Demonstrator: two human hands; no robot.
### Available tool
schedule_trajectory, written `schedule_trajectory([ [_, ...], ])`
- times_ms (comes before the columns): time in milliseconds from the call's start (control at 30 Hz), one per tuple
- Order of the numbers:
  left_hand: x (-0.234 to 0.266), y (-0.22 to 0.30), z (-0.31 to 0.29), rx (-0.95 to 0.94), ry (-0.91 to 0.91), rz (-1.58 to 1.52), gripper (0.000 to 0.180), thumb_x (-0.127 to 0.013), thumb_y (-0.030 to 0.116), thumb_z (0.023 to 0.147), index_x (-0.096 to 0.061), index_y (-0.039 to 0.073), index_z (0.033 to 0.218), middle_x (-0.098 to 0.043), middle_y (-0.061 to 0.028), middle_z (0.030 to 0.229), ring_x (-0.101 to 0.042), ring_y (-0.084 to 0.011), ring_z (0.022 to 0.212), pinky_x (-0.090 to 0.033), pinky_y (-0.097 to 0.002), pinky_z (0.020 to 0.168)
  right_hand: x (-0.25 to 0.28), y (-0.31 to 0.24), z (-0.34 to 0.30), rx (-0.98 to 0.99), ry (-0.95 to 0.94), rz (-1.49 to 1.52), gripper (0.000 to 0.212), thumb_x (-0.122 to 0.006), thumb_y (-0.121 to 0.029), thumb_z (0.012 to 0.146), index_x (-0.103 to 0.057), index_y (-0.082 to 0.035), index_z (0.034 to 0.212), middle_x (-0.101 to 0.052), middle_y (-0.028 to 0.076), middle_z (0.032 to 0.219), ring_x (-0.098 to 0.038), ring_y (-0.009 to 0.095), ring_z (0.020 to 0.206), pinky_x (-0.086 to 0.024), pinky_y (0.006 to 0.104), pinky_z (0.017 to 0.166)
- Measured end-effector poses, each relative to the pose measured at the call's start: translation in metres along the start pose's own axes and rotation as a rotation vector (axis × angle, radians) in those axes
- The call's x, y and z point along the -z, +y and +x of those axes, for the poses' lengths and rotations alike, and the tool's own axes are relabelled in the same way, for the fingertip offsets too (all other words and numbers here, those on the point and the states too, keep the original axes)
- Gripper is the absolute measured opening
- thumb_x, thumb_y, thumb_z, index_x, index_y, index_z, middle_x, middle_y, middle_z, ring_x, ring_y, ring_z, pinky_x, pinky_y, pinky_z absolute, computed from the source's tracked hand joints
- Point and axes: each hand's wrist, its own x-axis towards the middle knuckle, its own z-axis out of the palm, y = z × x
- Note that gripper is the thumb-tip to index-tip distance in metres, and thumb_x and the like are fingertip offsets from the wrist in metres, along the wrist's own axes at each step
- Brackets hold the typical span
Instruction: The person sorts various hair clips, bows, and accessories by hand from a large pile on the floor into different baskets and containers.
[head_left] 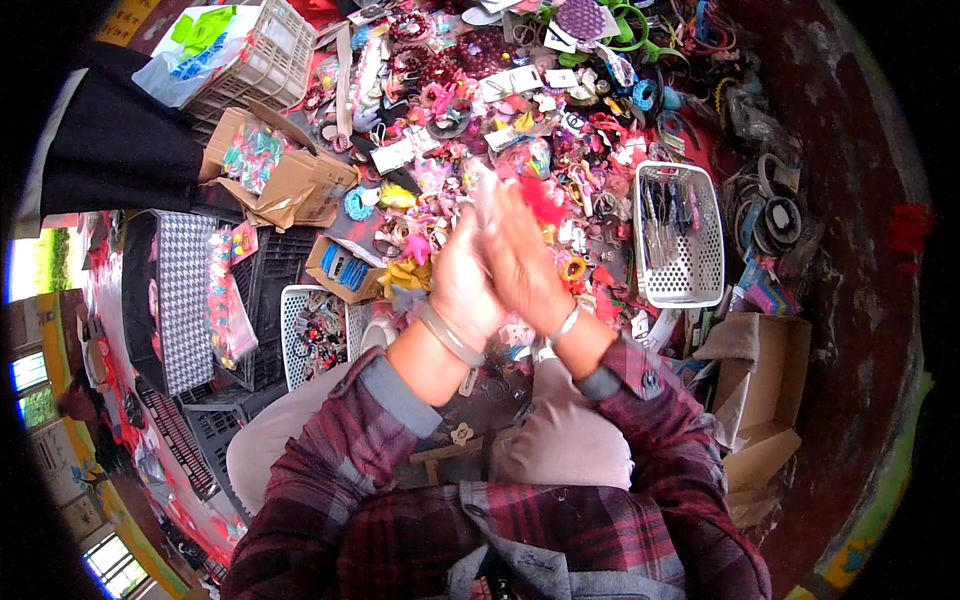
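My left hand (462,282) and my right hand (528,262) are pressed palm to palm in front of me, above a heap of small hair accessories (430,180). The fingers of my right hand are stretched out and close together; those of my left are mostly hidden behind it. A whitish, see-through thing (482,188), blurred, pokes out at the fingertips between the palms, and its kind cannot be made out. Right beside the fingertips lies a fluffy red piece (543,200). Yellow bows (405,277) lie to the left of my hands.
A white perforated basket (680,300) with metal clips stands at the right, with an open cardboard box (765,390) nearer me. Leftward are a carton of packets (310,190), a small box of blue cards (345,272), another white basket (297,340) and dark crates (275,300). Another person's dark sleeve (120,150) reaches in.
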Motion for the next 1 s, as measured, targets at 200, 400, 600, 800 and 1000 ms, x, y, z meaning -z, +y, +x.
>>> schedule_trajectory([
  [200,0.005,0.005,-0.002,0.023,0.015,0.064,0.047,-0.033,0.031,0.092,-0.034,0.005,0.131,-0.04,-0.0113,0.131,-0.037,-0.0188,0.121,-0.026,-0.0361,0.103,0.007,-0.005,0.008,0.139,-0.092,-0.109,0.045,-0.037,-0.022,0.091,-0.034,0.002,0.128,-0.032,0.024,0.133,-0.025,0.038,0.127,-0.017,0.0468,0.104],
  [400,0.028,0.014,0.008,-0.121,-0.172,0.166,0.044,-0.029,0.031,0.092,-0.034,0.01,0.131,-0.039,-0.011,0.132,-0.034,-0.0228,0.123,-0.023,-0.0369,0.105,0.003,-0.023,-0.001,0.152,-0.085,-0.082,0.049,-0.039,-0.023,0.088,-0.032,0.006,0.127,-0.032,0.027,0.13,-0.025,0.044,0.124,-0.017,0.0471,0.104],
  [600,-0.017,-0.001,-0.014,0.094,-0.031,-0.032,0.041,-0.041,0.029,0.089,-0.041,0.008,0.124,-0.045,-0.0069,0.126,-0.042,-0.0204,0.117,-0.028,-0.0378,0.102,0.004,0.027,0.025,0.069,0.12,-0.068,0.04,-0.034,-0.024,0.092,-0.048,0.007,0.114,-0.049,0.026,0.116,-0.039,0.042,0.116,-0.029,0.042,0.099],
  [800,0.002,0.001,-0.014,0.187,-0.112,0.03,0.055,-0.05,0.013,0.08,-0.032,0.0,0.13,-0.035,-0.0122,0.135,-0.032,-0.0246,0.126,-0.027,-0.0368,0.102,0.037,0.066,0.02,-0.646,0.498,0.689,0.032,-0.039,0.005,0.076,-0.059,0.001,0.102,-0.06,0.008,0.095,-0.056,0.015,0.083,-0.045,0.0245,0.075],
  [1000,0.039,0.001,0.004,-0.21,-0.104,0.874,0.045,-0.047,-0.007,0.074,-0.045,-0.001,0.119,-0.044,-0.0168,0.127,-0.049,-0.0242,0.11,-0.04,-0.0324,0.09,0.067,0.052,-0.035,-0.634,0.086,0.785,0.02,-0.045,-0.007,0.078,-0.062,-0.001,0.085,-0.061,0.005,0.077,-0.058,0.013,0.069,-0.046,0.0233,0.064],
])
